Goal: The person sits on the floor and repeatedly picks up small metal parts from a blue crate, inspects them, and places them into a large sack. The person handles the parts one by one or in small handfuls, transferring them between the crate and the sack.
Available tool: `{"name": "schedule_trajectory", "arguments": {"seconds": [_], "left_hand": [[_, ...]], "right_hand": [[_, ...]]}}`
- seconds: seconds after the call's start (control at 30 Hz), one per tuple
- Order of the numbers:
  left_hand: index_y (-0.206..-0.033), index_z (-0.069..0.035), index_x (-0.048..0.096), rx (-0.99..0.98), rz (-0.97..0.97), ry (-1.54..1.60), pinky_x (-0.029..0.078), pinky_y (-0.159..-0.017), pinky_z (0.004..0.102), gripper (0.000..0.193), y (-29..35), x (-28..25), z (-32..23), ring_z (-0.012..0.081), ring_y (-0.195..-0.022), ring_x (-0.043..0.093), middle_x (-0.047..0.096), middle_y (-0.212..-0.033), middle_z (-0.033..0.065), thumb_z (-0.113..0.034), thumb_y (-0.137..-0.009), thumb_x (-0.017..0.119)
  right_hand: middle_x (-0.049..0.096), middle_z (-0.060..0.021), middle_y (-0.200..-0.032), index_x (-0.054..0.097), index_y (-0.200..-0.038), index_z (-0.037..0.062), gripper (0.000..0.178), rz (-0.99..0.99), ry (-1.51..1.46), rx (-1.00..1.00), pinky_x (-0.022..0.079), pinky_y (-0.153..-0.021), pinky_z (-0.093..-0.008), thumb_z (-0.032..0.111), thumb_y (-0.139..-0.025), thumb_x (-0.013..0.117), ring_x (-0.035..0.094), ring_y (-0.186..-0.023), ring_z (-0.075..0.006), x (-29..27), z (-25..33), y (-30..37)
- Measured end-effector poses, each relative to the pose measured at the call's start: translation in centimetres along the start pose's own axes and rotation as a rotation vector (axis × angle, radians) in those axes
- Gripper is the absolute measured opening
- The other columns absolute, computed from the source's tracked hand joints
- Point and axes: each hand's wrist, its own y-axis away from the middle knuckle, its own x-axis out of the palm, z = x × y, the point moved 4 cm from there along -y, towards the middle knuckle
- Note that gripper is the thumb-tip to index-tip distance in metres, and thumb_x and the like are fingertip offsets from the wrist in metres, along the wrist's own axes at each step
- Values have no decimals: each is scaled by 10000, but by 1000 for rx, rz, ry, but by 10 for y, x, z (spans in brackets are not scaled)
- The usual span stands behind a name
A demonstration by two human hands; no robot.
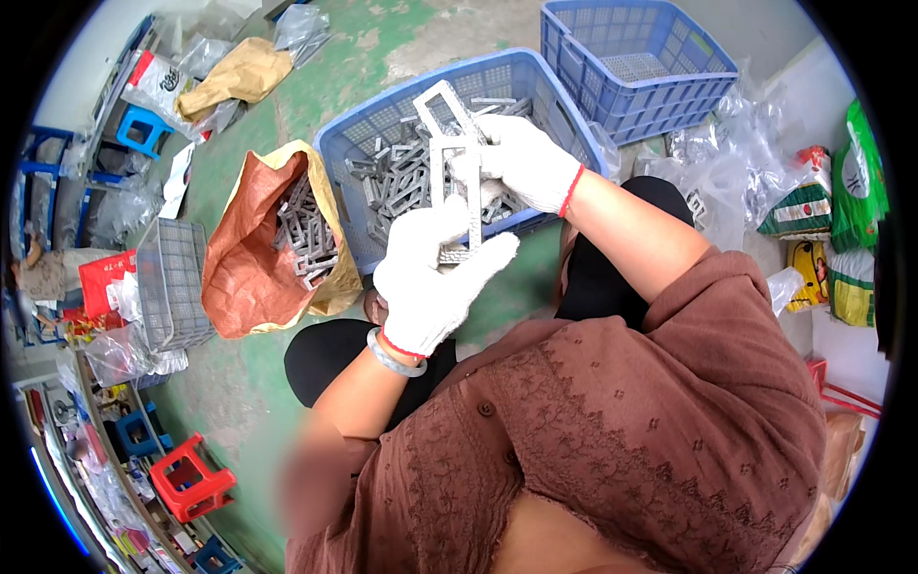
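Both my hands wear white knitted gloves with red cuffs. My left hand [430, 277] is closed round the lower end of an upright rectangular metal frame [474, 206], its thumb on the right side. My right hand [531, 163] pinches a second, tilted metal frame [464, 117] against the top of the first; its fingertips are partly hidden behind the pieces. Right behind them stands a blue plastic crate [459, 69] holding many similar grey metal pieces [397, 182]. Left of the crate, an open woven sack [239, 249] contains more metal frames [306, 230].
Another blue crate [660, 100] stands at the back right, near clear plastic bags [736, 182] and colourful packed sacks [856, 182]. At left are a grey basket [177, 287], a red stool [194, 478] and a blue stool [143, 129]. My knees flank the green floor in front.
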Motion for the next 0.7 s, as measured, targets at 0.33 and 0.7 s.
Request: {"name": "schedule_trajectory", "arguments": {"seconds": [0.33, 0.7], "left_hand": [[-999, -78, 718, -178, -36, 23, 534, -747, 340, 467, 5, 3, 1, 228, -854, 641, 668, -922, 66, -333, -668, 928], [-1075, -24, 654, -182, 67, 40, 543, -764, 297, 474, 7, 8, 4, 150, -860, 646, 660, -979, 67, -206, -724, 915]], "right_hand": [[681, -25, -923, 645, -1116, 32, 189, -5, 290, -48, 550, -647, -256, 77, -933, 635, 662, -765, -104, -16, -23, -14], [692, -133, -913, 606, -1082, -51, 218, -28, 89, -40, 594, -639, -344, 90, -915, 608, 699, -782, -213, 0, -4, 2]]}}
